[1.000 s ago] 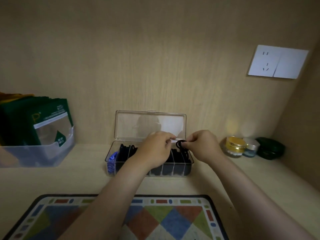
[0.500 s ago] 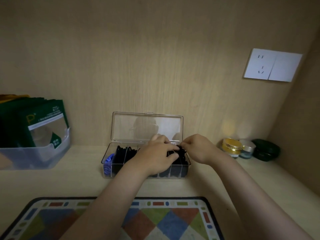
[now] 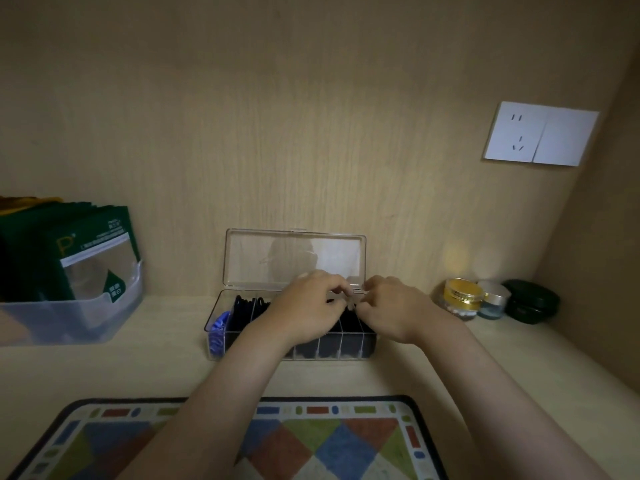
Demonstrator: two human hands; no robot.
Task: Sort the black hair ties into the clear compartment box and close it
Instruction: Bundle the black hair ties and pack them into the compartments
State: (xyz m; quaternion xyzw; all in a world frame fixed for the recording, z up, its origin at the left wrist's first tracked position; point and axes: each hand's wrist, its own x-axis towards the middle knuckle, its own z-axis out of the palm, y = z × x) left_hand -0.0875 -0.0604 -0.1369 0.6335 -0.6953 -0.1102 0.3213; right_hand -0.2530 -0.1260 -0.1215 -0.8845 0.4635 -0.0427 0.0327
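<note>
The clear compartment box (image 3: 329, 348) stands on the shelf against the back wall, its lid (image 3: 294, 258) open and upright. Black hair ties (image 3: 246, 306) fill its compartments, and blue ties (image 3: 218, 329) lie in the leftmost one. My left hand (image 3: 304, 310) and my right hand (image 3: 391, 310) hover over the right-hand compartments with fingers curled down and fingertips meeting. They pinch a black hair tie (image 3: 331, 301) low in the box. Only a dark sliver of it shows under my fingers.
A clear bin (image 3: 69, 322) of green packets (image 3: 86, 247) stands at the left. A gold-lidded jar (image 3: 462, 294), a silver-lidded jar (image 3: 493, 299) and a dark green case (image 3: 531, 301) sit right of the box near the side wall. A patterned mat (image 3: 242, 441) lies in front.
Both hands have dropped from above the box down into its right compartments. The black tie, held up as an open ring before, is now mostly hidden under my fingers.
</note>
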